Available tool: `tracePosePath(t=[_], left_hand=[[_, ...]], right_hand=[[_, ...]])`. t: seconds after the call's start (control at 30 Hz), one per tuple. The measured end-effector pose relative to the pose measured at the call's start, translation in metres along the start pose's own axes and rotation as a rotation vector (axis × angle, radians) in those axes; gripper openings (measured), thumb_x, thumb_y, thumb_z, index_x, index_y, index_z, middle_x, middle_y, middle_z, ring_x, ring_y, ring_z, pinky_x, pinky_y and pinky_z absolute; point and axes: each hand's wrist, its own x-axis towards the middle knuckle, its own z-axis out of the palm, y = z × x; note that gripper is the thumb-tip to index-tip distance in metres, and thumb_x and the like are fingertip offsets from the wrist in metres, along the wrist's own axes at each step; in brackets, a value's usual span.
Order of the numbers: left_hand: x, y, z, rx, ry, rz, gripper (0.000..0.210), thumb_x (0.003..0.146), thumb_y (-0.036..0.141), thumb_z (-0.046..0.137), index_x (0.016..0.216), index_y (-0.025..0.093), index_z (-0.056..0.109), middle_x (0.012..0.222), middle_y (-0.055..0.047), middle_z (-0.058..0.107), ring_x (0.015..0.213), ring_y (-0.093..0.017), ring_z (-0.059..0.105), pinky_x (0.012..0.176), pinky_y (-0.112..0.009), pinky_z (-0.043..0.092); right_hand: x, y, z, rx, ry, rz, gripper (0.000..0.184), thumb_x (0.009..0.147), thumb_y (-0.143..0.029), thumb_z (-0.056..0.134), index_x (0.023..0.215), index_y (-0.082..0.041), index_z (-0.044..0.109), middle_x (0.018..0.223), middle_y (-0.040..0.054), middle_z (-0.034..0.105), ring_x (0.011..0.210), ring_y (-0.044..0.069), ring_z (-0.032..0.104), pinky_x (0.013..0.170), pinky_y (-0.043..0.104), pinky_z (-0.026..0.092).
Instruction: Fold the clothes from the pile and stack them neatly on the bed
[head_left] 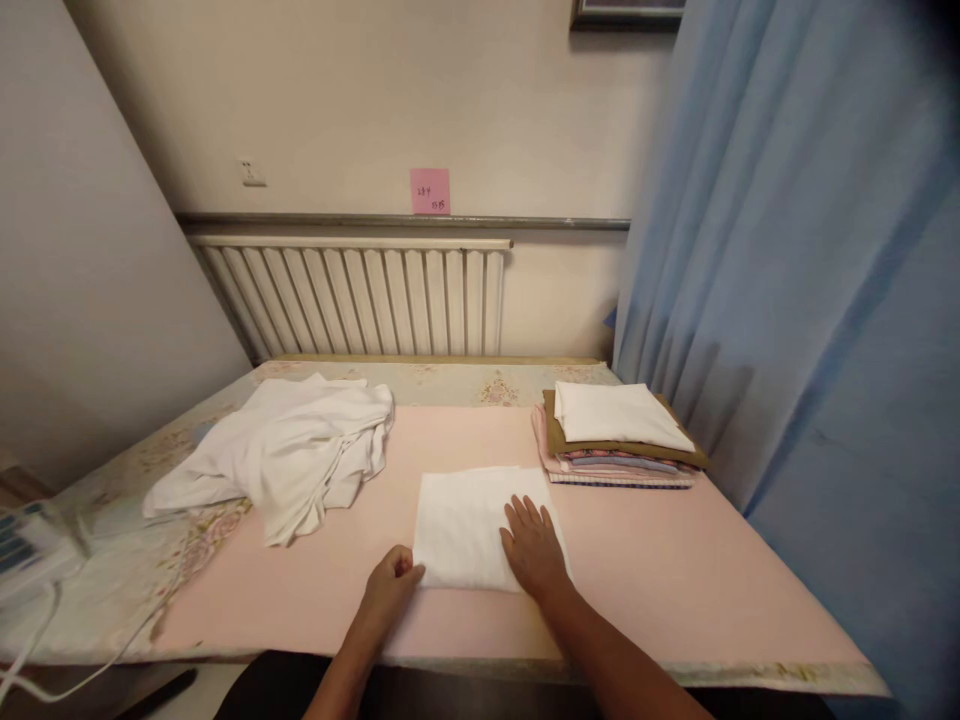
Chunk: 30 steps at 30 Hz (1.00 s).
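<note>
A white cloth [465,525], folded into a flat rectangle, lies on the pink sheet [660,570] in front of me. My left hand [394,580] is closed at the cloth's near left corner, thumb and fingers pinching its edge. Spread flat, my right hand [534,545] rests on the right part of the cloth, its fingers pointing away from me. The palm hides some of the cloth's right side.
Crumpled white cloth [300,450] lies at the back left. A stack of folded fabrics [622,450] sits at the back right, beside a blue curtain [787,300]. Behind the bed is a radiator [360,300]; a white device with cables [45,550] is at far left.
</note>
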Motion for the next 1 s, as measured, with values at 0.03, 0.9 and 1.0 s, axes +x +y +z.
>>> tracePosePath(t=[0.03,0.9,1.0], left_hand=[[0.000,0.001,0.000,0.003,-0.001,-0.004,0.035,0.059,0.048,0.063,0.060,0.023,0.038,0.058,0.007,0.036,0.060,-0.013,0.038,0.060,-0.025,0.033],[0.005,-0.005,-0.013,0.076,-0.208,0.017,0.025,0.062,0.029,0.054,0.063,0.023,0.030,0.060,0.009,0.031,0.059,-0.010,0.031,0.056,-0.022,0.025],[0.006,-0.011,-0.013,0.067,-0.215,-0.020,0.027,0.063,0.032,0.054,0.062,0.024,0.029,0.055,0.010,0.031,0.054,-0.009,0.030,0.052,-0.022,0.024]], right_hand=[[0.000,0.000,0.000,-0.001,0.000,-0.002,0.042,0.095,-0.037,0.037,0.131,-0.023,0.053,0.145,0.0045,0.045,0.137,0.026,0.034,0.112,0.046,0.022],[0.000,0.000,0.004,-0.016,0.020,-0.013,0.041,0.096,-0.037,0.038,0.131,-0.022,0.054,0.144,0.0054,0.045,0.137,0.026,0.034,0.112,0.046,0.021],[0.000,0.000,0.003,-0.007,0.014,-0.012,0.042,0.096,-0.036,0.037,0.131,-0.022,0.054,0.144,0.0050,0.045,0.137,0.026,0.034,0.112,0.046,0.021]])
